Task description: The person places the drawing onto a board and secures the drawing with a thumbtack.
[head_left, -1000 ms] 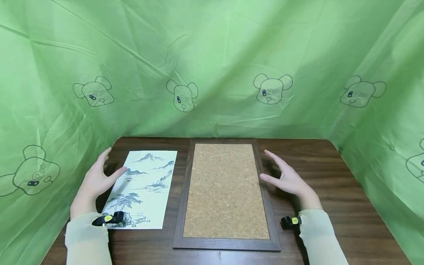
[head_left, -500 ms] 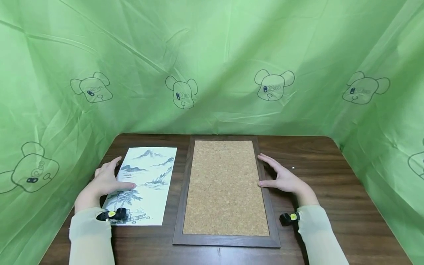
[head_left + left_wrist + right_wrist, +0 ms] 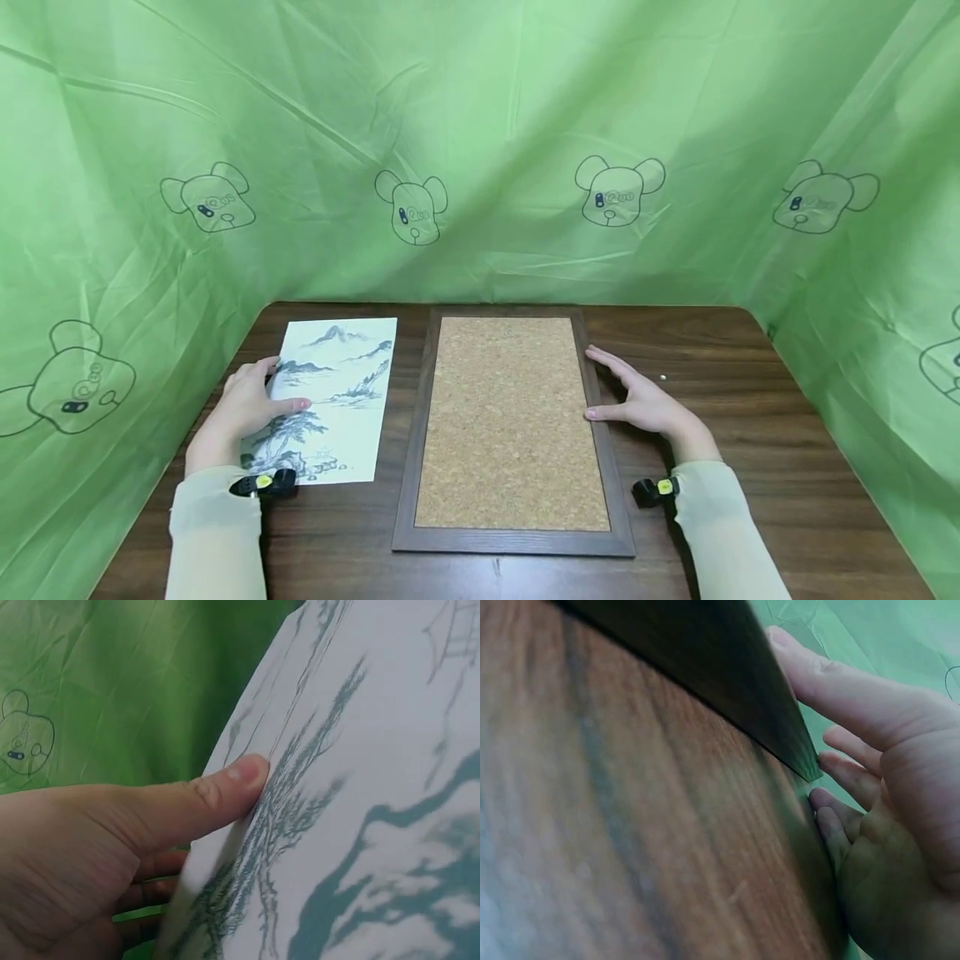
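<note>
Shifted a little away from the person since half a second ago, the print point(image 3: 347, 400) went along with the left hand point(image 3: 238, 414); the corkboard point(image 3: 513, 425) and the right hand point(image 3: 654, 408) have stayed put. Nearest are pale sleeves point(image 3: 216, 533), a small black camera point(image 3: 283, 483) at each wrist; beyond them the hands differ: the left pinches the print's left edge, thumb on its face and fingers behind; the right is spread wide, thumb and forefinger touching the corkboard's right rail. Print and corkboard sit side by side, bench point(image 3: 757, 417) between; whether the print is lifted, I cannot tell. Farther on, a small pale bead point(image 3: 663, 377) lies just past the right hand; at the back hangs a green curtain point(image 3: 495, 108) with bear-head outlines.
</note>
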A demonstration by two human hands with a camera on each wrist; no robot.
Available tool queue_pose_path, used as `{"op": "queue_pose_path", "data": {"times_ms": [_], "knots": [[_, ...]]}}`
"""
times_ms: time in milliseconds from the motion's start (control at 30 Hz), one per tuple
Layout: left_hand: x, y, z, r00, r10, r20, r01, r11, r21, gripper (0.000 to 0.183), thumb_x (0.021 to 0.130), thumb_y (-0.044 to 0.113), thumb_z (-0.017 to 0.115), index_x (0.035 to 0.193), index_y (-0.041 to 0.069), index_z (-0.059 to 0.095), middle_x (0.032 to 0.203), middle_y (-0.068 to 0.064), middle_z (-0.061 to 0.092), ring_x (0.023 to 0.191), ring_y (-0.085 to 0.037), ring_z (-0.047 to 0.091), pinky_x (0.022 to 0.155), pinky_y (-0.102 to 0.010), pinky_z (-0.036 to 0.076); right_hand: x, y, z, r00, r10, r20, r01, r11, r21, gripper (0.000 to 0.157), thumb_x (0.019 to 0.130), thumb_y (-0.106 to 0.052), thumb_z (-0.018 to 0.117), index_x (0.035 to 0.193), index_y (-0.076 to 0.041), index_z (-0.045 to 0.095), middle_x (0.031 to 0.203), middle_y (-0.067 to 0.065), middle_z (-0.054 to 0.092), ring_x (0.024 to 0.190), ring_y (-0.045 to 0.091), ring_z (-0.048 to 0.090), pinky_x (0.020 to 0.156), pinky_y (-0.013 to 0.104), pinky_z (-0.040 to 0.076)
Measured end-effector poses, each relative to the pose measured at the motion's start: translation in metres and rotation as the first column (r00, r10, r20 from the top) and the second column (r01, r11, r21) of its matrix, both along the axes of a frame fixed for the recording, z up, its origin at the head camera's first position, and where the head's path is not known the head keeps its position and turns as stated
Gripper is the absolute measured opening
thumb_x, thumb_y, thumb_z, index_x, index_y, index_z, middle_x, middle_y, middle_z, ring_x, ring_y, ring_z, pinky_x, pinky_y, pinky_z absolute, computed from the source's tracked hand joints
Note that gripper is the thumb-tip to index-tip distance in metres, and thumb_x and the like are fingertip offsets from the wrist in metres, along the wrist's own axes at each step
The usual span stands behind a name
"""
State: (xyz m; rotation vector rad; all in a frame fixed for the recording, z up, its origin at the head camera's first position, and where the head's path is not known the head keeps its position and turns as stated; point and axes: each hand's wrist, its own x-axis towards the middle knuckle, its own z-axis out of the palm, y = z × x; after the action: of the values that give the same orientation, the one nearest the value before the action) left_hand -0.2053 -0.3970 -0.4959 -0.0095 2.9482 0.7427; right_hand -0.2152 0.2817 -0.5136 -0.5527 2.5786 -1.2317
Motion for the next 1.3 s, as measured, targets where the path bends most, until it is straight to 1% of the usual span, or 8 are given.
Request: {"op": "queue_pose_path", "data": {"times_ms": [267, 567, 633, 767, 933, 1133, 1233, 1300], "knots": [[0.002, 0.009, 0.004, 0.999, -0.025, -0.024, 0.024, 0.999, -0.032, 0.095, 0.094, 0.049, 0.087, 0.155, -0.013, 0.049, 0.148, -0.044, 0.044, 0.140, -0.062, 0.035, 0.112, -0.077, 0.031, -0.001, 0.001, -0.001, 1.000, -0.013, 0.007, 0.013, 1.000, 0.007, 0.112, 0.086, -0.045, 0.094, 0.175, -0.025, 0.029, 0.182, 0.007, 0.021, 0.166, 0.041, 0.016, 0.128, 0.072, 0.019], [0.000, 0.022, 0.010, 0.999, -0.039, -0.023, 0.038, 0.999, -0.028, 0.076, 0.098, 0.034, 0.085, 0.155, -0.006, 0.055, 0.141, -0.043, 0.052, 0.140, -0.061, 0.035, 0.110, -0.077, 0.034, -0.001, 0.004, -0.003, 1.000, 0.003, -0.018, -0.003, 1.000, -0.009, 0.108, 0.088, -0.040, 0.094, 0.174, -0.020, 0.032, 0.182, 0.008, 0.021, 0.165, 0.045, 0.016, 0.126, 0.074, 0.017], [0.001, 0.023, 0.012, 1.000, -0.026, -0.012, 0.026, 1.000, -0.005, 0.075, 0.097, 0.030, 0.085, 0.156, -0.005, 0.054, 0.143, -0.045, 0.049, 0.139, -0.062, 0.035, 0.109, -0.077, 0.036, -0.001, 0.004, -0.003, 1.000, 0.002, -0.013, -0.002, 1.000, -0.008, 0.108, 0.088, -0.040, 0.094, 0.174, -0.021, 0.032, 0.182, 0.006, 0.020, 0.166, 0.043, 0.016, 0.127, 0.073, 0.017], [0.004, 0.022, 0.016, 1.000, 0.031, 0.003, -0.032, 0.994, 0.107, 0.069, 0.098, 0.019, 0.082, 0.158, 0.000, 0.053, 0.147, -0.043, 0.045, 0.127, -0.054, 0.052, 0.097, -0.067, 0.050, -0.002, 0.002, -0.002, 1.000, 0.005, -0.007, -0.005, 1.000, -0.002, 0.110, 0.087, -0.042, 0.095, 0.174, -0.023, 0.032, 0.182, 0.004, 0.020, 0.166, 0.040, 0.016, 0.127, 0.072, 0.018], [0.005, 0.021, 0.017, 0.996, 0.092, -0.005, -0.087, 0.952, 0.293, 0.061, 0.101, 0.009, 0.077, 0.159, 0.005, 0.057, 0.159, -0.030, 0.051, 0.139, -0.052, 0.052, 0.103, -0.065, 0.050, -0.004, 0.002, -0.001, 1.000, 0.010, -0.015, -0.010, 1.000, 0.001, 0.108, 0.087, -0.041, 0.095, 0.174, -0.022, 0.032, 0.182, 0.006, 0.020, 0.166, 0.041, 0.015, 0.127, 0.072, 0.018], [0.001, 0.020, 0.014, 0.988, 0.149, -0.037, -0.125, 0.918, 0.376, 0.051, 0.104, 0.013, 0.076, 0.154, 0.009, 0.064, 0.152, -0.025, 0.060, 0.116, -0.036, 0.061, 0.081, -0.035, 0.057, -0.004, 0.003, -0.001, 1.000, 0.011, -0.027, -0.011, 1.000, -0.004, 0.106, 0.088, -0.038, 0.094, 0.173, -0.020, 0.034, 0.182, 0.008, 0.021, 0.165, 0.045, 0.016, 0.126, 0.075, 0.018], [0.001, 0.020, 0.016, 0.988, 0.140, -0.064, -0.107, 0.924, 0.366, 0.047, 0.108, 0.022, 0.072, 0.153, 0.008, 0.065, 0.156, -0.025, 0.058, 0.121, -0.037, 0.062, 0.089, -0.041, 0.058, -0.004, 0.003, -0.001, 1.000, 0.008, -0.021, -0.008, 1.000, -0.001, 0.106, 0.088, -0.039, 0.094, 0.173, -0.021, 0.034, 0.182, 0.006, 0.020, 0.166, 0.043, 0.016, 0.126, 0.074, 0.018], [0.002, 0.019, 0.019, 0.988, 0.127, -0.091, -0.088, 0.935, 0.345, 0.045, 0.110, 0.026, 0.069, 0.152, 0.010, 0.065, 0.129, -0.027, 0.070, 0.102, -0.035, 0.066, 0.083, -0.046, 0.056, -0.004, 0.002, -0.001, 1.000, 0.005, -0.014, -0.005, 1.000, 0.000, 0.107, 0.087, -0.040, 0.095, 0.173, -0.022, 0.034, 0.182, 0.005, 0.020, 0.166, 0.042, 0.016, 0.127, 0.073, 0.018]]}}
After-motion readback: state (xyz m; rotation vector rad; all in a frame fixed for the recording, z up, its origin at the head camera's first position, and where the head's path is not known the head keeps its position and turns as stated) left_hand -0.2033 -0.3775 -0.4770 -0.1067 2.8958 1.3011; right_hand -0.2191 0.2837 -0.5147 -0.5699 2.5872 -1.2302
